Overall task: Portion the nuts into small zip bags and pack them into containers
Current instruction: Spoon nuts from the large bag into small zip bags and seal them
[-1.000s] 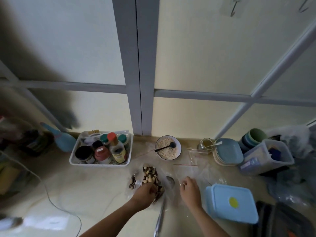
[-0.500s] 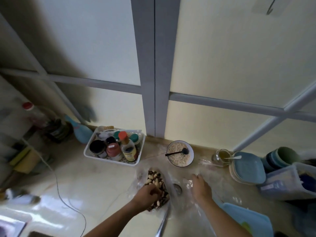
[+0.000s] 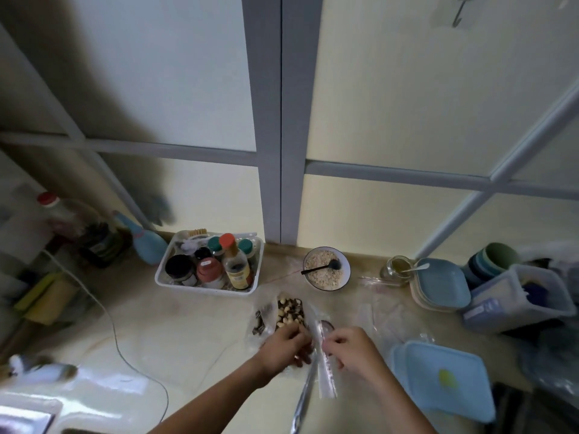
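A large clear bag of mixed nuts (image 3: 288, 311) lies open on the counter. My left hand (image 3: 286, 346) is in its near end with fingers curled among the nuts. My right hand (image 3: 354, 346) pinches the top of a small clear zip bag (image 3: 326, 371), which hangs down beside the nut bag. More loose zip bags (image 3: 385, 311) lie flat to the right. A light blue lidded container (image 3: 445, 377) sits at the near right.
A white basket of jars and bottles (image 3: 210, 270) stands behind the nuts. A bowl of oats with a black spoon (image 3: 326, 272), a glass jar (image 3: 396, 267), stacked blue plates (image 3: 438, 289) and a clear tub (image 3: 513, 296) line the back right. A white cable (image 3: 116, 336) crosses the left counter.
My right hand has come from the flat zip bags on the right toward the nut bag, now holding a small zip bag up. My left hand stays in the nuts.
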Demonstrator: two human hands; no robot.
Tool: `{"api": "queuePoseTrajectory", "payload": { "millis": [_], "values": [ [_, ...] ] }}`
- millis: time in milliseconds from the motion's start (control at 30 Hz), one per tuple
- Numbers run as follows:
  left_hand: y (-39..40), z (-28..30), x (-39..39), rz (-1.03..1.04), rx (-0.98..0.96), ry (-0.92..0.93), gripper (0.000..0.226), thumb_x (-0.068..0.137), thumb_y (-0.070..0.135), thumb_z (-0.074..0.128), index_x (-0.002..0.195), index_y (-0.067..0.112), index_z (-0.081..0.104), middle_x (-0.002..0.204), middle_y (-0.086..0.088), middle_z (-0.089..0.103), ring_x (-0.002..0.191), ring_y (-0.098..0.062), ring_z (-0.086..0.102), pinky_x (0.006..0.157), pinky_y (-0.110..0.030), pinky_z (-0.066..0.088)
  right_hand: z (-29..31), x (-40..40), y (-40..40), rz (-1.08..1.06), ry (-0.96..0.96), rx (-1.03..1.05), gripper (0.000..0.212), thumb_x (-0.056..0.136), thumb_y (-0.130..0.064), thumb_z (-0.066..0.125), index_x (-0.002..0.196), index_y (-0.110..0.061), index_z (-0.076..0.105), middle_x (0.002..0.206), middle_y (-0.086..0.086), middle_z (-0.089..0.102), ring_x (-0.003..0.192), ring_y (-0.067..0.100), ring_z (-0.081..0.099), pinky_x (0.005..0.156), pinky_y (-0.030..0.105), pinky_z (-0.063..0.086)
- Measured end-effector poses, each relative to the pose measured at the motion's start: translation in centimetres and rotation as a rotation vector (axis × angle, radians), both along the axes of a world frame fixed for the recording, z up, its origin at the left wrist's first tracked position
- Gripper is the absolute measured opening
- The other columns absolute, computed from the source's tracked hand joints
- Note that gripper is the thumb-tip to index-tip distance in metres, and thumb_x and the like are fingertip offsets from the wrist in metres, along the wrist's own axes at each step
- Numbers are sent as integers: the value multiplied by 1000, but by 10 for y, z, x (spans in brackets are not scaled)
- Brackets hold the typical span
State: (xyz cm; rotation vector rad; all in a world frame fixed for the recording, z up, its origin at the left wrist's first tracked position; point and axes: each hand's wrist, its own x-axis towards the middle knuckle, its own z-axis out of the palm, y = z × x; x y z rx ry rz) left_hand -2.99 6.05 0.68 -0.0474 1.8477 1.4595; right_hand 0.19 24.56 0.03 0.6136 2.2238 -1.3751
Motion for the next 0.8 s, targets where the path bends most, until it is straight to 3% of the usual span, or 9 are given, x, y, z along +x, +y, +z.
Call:
{"api": "queuePoseTrajectory", "payload": {
  "millis": [100,267,400,467,567,700,800],
  "values": [
    [-2,4,8,65,41,-27,19,105,25,43,96,12,53,78,-5,62,60,-9,59,56,-21,46,-8,13,-31,-107,2,-69,9,80,-17,71,74,-13,77,59,1,68,50,13,52,56,27,43],
    [-16,-10,17,128,-36,37,17,94,23,64,86,10,57,68,-3,64,60,-14,60,58,-31,53,-19,21,-68,-110,10,-44,16,79,-25,65,65,-18,71,59,6,68,49,12,51,57,28,41],
    [-30,-17,21,168,-47,84,25,99,18,61,84,-1,67,75,-17,70,66,-25,71,72,-45,63,-24,27,-81,-127,43,8,33,86,-25,69,55,-18,59,51,-1,61,49,7,52,57,24,42],
    [-38,-20,25,170,-34,89,22,98,14,61,89,-3,72,84,-22,73,76,-29,75,76,-45,63,-25,30,-83,-130,52,42,32,87,-24,69,56,-21,62,52,-5,62,50,5,55,58,23,45],
    [-45,-23,31,174,-57,87,19,92,6,62,83,5,78,79,-17,76,77,-31,76,77,-44,64,-25,33,-86,-78,83,60,27,88,-20,68,61,-25,66,58,-9,66,55,5,58,60,21,46],
    [-50,-19,32,196,-90,51,20,90,16,64,80,7,79,74,-14,76,76,-31,76,75,-43,64,-27,33,-88,38,98,84,28,88,-13,66,62,-24,62,58,-9,65,52,5,57,58,23,48],
    [-50,-15,34,188,-89,57,16,86,21,72,78,9,80,73,-14,76,73,-29,76,73,-39,64,-27,32,-89,86,117,161,29,82,-16,68,58,-21,52,51,-7,56,50,4,50,54,21,41]
  ]
}}
